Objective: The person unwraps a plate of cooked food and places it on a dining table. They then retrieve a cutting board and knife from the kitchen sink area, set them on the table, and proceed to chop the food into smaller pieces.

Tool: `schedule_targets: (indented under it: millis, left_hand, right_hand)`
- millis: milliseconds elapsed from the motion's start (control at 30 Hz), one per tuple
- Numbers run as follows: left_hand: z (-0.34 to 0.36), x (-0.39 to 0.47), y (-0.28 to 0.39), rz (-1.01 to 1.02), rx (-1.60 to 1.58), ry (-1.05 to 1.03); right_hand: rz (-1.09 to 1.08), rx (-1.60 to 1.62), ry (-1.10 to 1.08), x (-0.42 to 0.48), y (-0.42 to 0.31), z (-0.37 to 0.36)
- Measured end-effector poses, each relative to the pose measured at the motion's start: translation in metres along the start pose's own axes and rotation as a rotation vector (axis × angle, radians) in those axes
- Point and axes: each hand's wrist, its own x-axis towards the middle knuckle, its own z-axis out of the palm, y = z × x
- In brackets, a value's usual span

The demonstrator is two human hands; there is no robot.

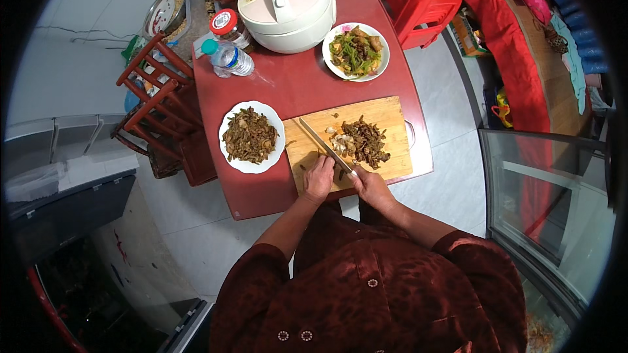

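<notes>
My right hand [371,187] grips the handle of a kitchen knife [324,145], whose blade slants away to the upper left, seen almost edge-on. Close to the blade's left side, my left hand [319,179] rests over the wooden cutting board [392,113] with fingers curled; what lies under them is hidden. Chopped dark brown food [370,142] is heaped right of the knife, with pale pieces [343,144] beside it. A few small scraps lie loose on the board. Left of the board, a scalloped white plate [252,169] is filled with similar brown pieces [249,132].
On the red table [279,90] stand a white rice cooker [294,37], a plastic bottle [238,62], a red-lidded jar [238,34] and a dish of green stir-fry [354,51]. A wooden chair [164,103] flanks the left side. Red plastic stools [427,10] stand at the far right.
</notes>
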Motion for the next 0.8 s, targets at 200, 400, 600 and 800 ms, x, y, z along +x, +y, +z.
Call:
schedule_targets:
  millis: [200, 400, 600, 800]
  left_hand:
    - [0.0, -0.001, -0.002, 0.036, 0.0, 0.011]
    - [-0.002, -0.001, 0.0, -0.048, -0.051, -0.044]
    - [0.002, 0.012, 0.003, -0.193, -0.265, 0.018]
    - [-0.01, 0.025, -0.006, -0.084, -0.292, -0.09]
  right_hand:
    - [0.025, -0.024, -0.01, 0.009, 0.004, 0.009]
    - [0.045, 0.024, 0.031, 0.021, 0.012, 0.023]
    - [0.103, 0.195, 0.037, 0.015, -0.01, -0.019]
    - [0.156, 0.163, 0.084, 0.001, 0.012, -0.027]
